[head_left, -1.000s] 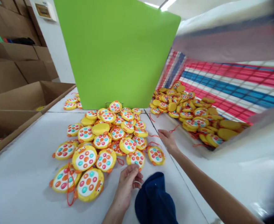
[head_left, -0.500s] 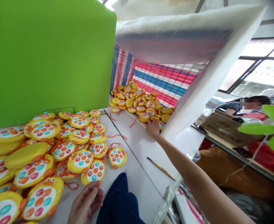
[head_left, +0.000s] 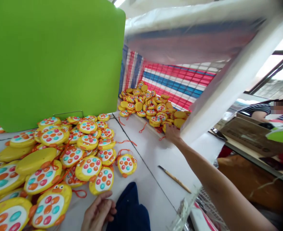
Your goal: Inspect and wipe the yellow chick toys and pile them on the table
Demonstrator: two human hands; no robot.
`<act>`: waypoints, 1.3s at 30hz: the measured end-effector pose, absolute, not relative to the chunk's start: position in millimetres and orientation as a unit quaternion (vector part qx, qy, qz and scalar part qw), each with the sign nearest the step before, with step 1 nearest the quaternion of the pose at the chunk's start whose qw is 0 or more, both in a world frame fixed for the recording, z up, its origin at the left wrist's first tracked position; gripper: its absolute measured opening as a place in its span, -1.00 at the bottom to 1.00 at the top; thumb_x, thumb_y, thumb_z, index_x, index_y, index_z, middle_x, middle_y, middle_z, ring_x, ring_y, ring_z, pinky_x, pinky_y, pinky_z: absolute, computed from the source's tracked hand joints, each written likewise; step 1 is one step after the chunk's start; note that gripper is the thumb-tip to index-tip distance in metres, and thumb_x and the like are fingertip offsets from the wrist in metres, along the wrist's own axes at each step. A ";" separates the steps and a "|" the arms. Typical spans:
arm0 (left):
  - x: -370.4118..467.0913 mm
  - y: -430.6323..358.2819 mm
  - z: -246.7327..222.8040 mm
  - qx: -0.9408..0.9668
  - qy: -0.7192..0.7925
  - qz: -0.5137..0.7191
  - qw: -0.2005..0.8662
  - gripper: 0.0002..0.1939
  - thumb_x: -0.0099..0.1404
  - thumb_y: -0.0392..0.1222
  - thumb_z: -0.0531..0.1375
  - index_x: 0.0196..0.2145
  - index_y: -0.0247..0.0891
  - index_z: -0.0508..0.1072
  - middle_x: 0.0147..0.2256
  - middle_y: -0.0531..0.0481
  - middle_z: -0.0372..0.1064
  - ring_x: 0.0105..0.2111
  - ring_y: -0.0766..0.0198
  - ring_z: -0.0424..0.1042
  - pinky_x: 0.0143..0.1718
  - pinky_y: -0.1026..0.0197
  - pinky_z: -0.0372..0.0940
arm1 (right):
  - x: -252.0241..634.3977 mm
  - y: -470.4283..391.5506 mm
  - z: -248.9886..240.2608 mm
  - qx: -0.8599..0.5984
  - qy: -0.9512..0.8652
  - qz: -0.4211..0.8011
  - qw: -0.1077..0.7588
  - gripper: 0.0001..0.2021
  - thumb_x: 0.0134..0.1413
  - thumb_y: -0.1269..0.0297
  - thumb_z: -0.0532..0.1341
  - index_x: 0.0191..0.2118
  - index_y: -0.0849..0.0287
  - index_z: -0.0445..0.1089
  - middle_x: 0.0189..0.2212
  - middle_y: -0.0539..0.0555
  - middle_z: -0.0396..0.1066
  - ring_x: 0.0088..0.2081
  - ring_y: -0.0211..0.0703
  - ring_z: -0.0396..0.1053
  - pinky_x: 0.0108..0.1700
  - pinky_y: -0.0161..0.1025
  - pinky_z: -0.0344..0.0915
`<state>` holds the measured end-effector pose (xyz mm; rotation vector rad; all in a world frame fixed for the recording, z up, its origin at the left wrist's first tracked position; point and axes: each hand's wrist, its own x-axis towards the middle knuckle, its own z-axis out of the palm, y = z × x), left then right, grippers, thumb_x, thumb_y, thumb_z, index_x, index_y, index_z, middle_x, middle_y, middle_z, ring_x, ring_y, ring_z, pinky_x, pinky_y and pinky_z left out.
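Note:
Beside a dark blue cloth [head_left: 131, 208], my left hand [head_left: 99, 211] rests on the white table with loosely bent fingers and nothing visible in it. Its fingertips are just below a yellow duck-shaped toy [head_left: 102, 180] with a white oval of coloured bumps. My right arm stretches forward to a heap of the same toys [head_left: 151, 106] behind a low ledge. There my right hand [head_left: 173, 133] closes around the edge of a yellow duck toy [head_left: 164, 127]; the hand hides most of it. A larger pile of duck toys [head_left: 66, 155] with orange cords spreads over the table's left side.
A tall green panel [head_left: 54, 64] stands behind the left pile. A plastic-wrapped white frame [head_left: 211, 86] surrounds the heap, with striped sheeting [head_left: 175, 85] behind. A wooden-handled tool [head_left: 175, 179] lies below my right forearm. At right, a person sits by a cardboard box [head_left: 247, 134].
The view has shifted left, so things appear further right. My right hand has moved slightly at the heap's front edge, where a duck toy now shows at its fingers. My left hand stays near the cloth.

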<state>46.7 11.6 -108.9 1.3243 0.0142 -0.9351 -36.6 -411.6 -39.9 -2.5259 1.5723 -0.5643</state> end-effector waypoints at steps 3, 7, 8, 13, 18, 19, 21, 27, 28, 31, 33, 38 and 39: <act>41.7 11.2 -108.1 0.591 -0.013 -0.415 0.692 -0.31 -0.23 0.17 0.39 -0.21 -0.36 0.43 -0.44 -0.12 0.45 -0.44 0.19 0.43 -0.48 0.29 0.32 | -32.4 -385.0 -30.7 -0.839 0.474 -0.209 0.167 -0.52 0.01 0.40 0.09 0.11 0.31 0.15 -0.02 0.36 0.28 0.01 0.12 0.26 -0.04 -0.02 0.25; 35.7 11.6 -102.6 0.577 -0.037 -0.412 0.704 -0.38 -0.13 0.14 0.36 -0.20 -0.35 0.43 -0.42 -0.12 0.44 -0.40 0.16 0.44 -0.46 0.26 0.34 | -24.9 -307.9 -46.6 -0.832 0.377 -0.179 0.365 -0.57 0.06 0.19 0.06 0.05 0.23 0.23 -0.19 0.17 0.42 -0.27 -0.13 0.42 -0.32 -0.24 0.39; 34.4 11.7 -100.5 0.574 -0.048 -0.403 0.711 -0.43 -0.07 0.13 0.34 -0.19 -0.34 0.43 -0.40 -0.12 0.44 -0.37 0.15 0.45 -0.43 0.25 0.35 | -23.5 -283.4 -52.7 -0.823 0.348 -0.163 0.419 -0.57 0.05 0.16 0.08 0.04 0.21 0.25 -0.22 0.14 0.44 -0.31 -0.16 0.42 -0.35 -0.26 0.39; 30.8 11.9 -94.1 0.589 -0.087 -0.324 0.735 -0.53 0.11 0.09 0.24 -0.14 -0.31 0.44 -0.17 -0.19 0.43 -0.12 0.07 0.41 -0.29 0.23 0.37 | -16.0 -178.6 -64.4 -0.693 0.201 -0.110 0.683 -0.54 -0.09 0.18 0.24 -0.01 0.19 0.30 -0.21 0.08 0.43 -0.22 -0.16 0.40 -0.28 -0.31 0.37; 31.2 13.7 -93.8 0.592 -0.097 -0.270 0.753 -0.54 0.23 0.07 0.14 -0.03 -0.29 0.36 -0.03 -0.21 0.34 -0.13 0.09 0.42 -0.29 0.21 0.38 | -7.1 -143.3 -61.9 -0.630 0.225 -0.126 0.733 -0.55 -0.15 0.21 0.27 -0.05 0.17 0.33 -0.19 0.05 0.43 -0.21 -0.18 0.39 -0.29 -0.34 0.35; 31.0 14.2 -93.2 0.597 -0.096 -0.260 0.753 -0.54 0.24 0.07 0.13 -0.01 -0.27 0.34 -0.01 -0.20 0.33 -0.12 0.10 0.42 -0.28 0.22 0.38 | -7.0 -141.7 -63.0 -0.606 0.238 -0.113 0.750 -0.54 -0.14 0.20 0.26 -0.04 0.15 0.33 -0.18 0.06 0.43 -0.22 -0.16 0.40 -0.32 -0.33 0.35; 29.9 15.2 -91.0 0.607 -0.094 -0.238 0.752 -0.53 0.24 0.06 0.13 0.04 -0.24 0.33 0.04 -0.16 0.30 -0.07 0.12 0.39 -0.23 0.24 0.37 | -9.5 -139.0 -65.7 -0.572 0.261 -0.090 0.772 -0.54 -0.10 0.14 0.24 -0.01 0.11 0.31 -0.14 0.08 0.43 -0.23 -0.11 0.42 -0.36 -0.29 0.36; 29.2 19.1 -80.9 0.569 -0.129 -0.263 0.769 -0.33 0.17 -0.03 0.23 0.19 -0.19 0.16 0.13 -0.13 0.21 0.09 0.10 0.25 -0.02 0.22 0.30 | -27.4 -111.0 -55.0 -0.718 0.204 -0.124 0.654 -0.51 0.05 0.02 0.18 0.11 -0.02 0.27 0.08 0.01 0.28 0.16 -0.10 0.16 0.16 -0.16 0.16; 30.7 19.9 -79.5 0.558 -0.141 -0.270 0.772 -0.30 0.15 -0.05 0.26 0.20 -0.18 0.14 0.12 -0.13 0.22 0.10 0.09 0.24 -0.01 0.22 0.29 | -29.2 -104.6 -51.0 -0.746 0.170 -0.123 0.632 -0.52 0.08 0.04 0.17 0.13 -0.03 0.25 0.09 0.01 0.27 0.18 -0.11 0.14 0.20 -0.15 0.10; 36.7 22.0 -77.2 0.562 -0.129 -0.270 0.771 -0.39 0.10 -0.02 0.29 0.08 -0.22 0.30 0.04 -0.14 0.32 0.04 0.05 0.31 -0.09 0.21 0.35 | -30.3 -90.4 -44.5 -0.787 0.109 -0.157 0.587 -0.62 0.14 0.10 0.13 0.07 0.00 0.32 0.06 0.03 0.30 0.12 -0.11 0.21 0.17 -0.14 0.14; 40.1 22.2 -77.5 0.544 -0.075 -0.296 0.781 -0.47 0.11 0.04 0.27 -0.02 -0.28 0.38 -0.05 -0.18 0.39 -0.09 0.03 0.41 -0.25 0.19 0.40 | -28.7 -86.4 -48.5 -0.774 0.140 -0.202 0.584 -0.68 0.14 0.10 0.13 -0.03 0.04 0.41 -0.01 0.05 0.36 0.04 -0.09 0.29 0.09 -0.15 0.22; 41.9 18.6 -79.5 0.450 0.008 -0.367 0.814 -0.51 0.09 0.06 0.28 -0.14 -0.37 0.41 -0.21 -0.20 0.46 -0.25 0.08 0.48 -0.32 0.16 0.43 | -26.5 -83.3 -81.8 -0.590 0.252 -0.226 0.733 -0.63 0.10 0.04 0.16 -0.02 0.09 0.35 -0.02 0.07 0.38 -0.01 -0.06 0.34 -0.02 -0.15 0.32; 41.4 17.8 -80.0 0.448 0.014 -0.365 0.816 -0.52 0.08 0.05 0.28 -0.15 -0.37 0.41 -0.20 -0.19 0.46 -0.23 0.08 0.47 -0.29 0.17 0.42 | -26.6 -82.2 -88.8 -0.555 0.270 -0.219 0.756 -0.60 0.08 0.03 0.17 -0.01 0.11 0.34 -0.02 0.08 0.37 -0.02 -0.05 0.34 -0.04 -0.15 0.33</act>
